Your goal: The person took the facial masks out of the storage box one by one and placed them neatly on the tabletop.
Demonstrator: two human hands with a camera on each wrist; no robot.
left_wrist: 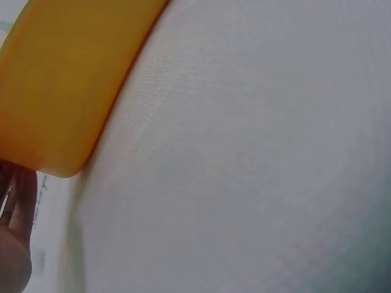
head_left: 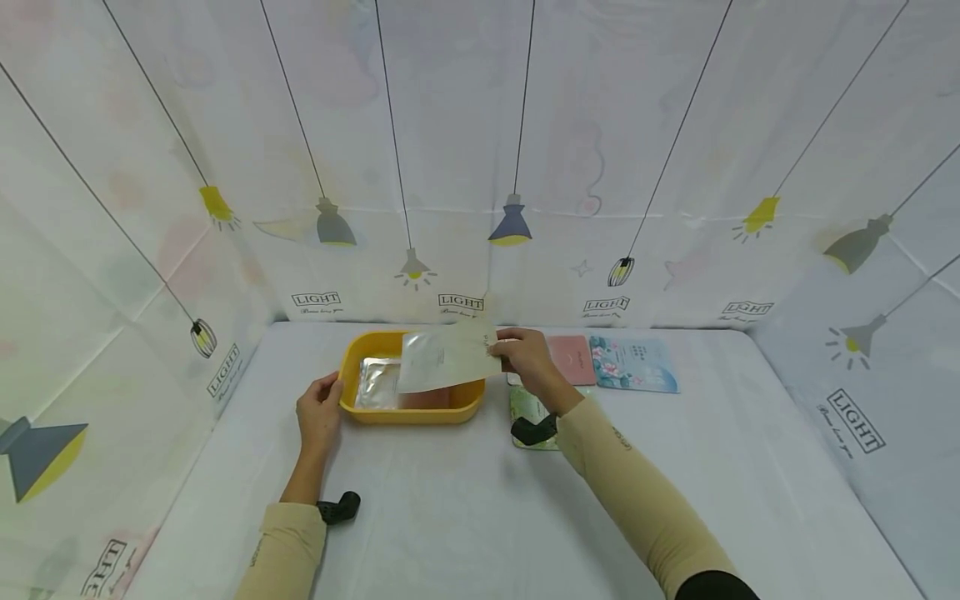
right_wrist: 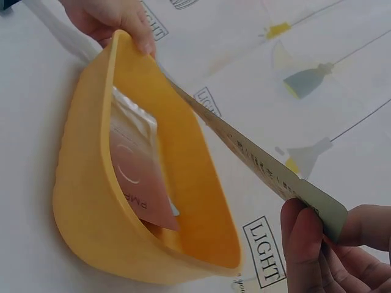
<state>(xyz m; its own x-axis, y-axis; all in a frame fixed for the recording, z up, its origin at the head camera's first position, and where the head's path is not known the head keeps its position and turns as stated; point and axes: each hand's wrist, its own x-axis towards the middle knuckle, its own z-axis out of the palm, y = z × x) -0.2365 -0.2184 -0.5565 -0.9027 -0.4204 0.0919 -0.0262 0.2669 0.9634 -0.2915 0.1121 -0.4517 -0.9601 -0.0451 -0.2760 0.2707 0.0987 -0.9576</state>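
A yellow plastic bin (head_left: 411, 418) stands on the white table; my left hand (head_left: 320, 414) holds its left end by the rim. In the left wrist view, fingers (left_wrist: 23, 201) show at the bin's edge. My right hand (head_left: 531, 360) pinches one end of a flat, pale cream packet (head_left: 450, 358), like a sheet-mask sachet. This packet is tilted over the bin and spans part of its opening. Inside the bin lies a silver and pink packet (right_wrist: 137, 168), leaning on the wall in the right wrist view and partly covered in the head view.
Right of the bin lie a pink packet (head_left: 573, 360), a blue floral packet (head_left: 636, 364) and a green packet (head_left: 527, 407), partly under the right wrist. A lamp-printed cloth (head_left: 450, 167) hangs behind the table.
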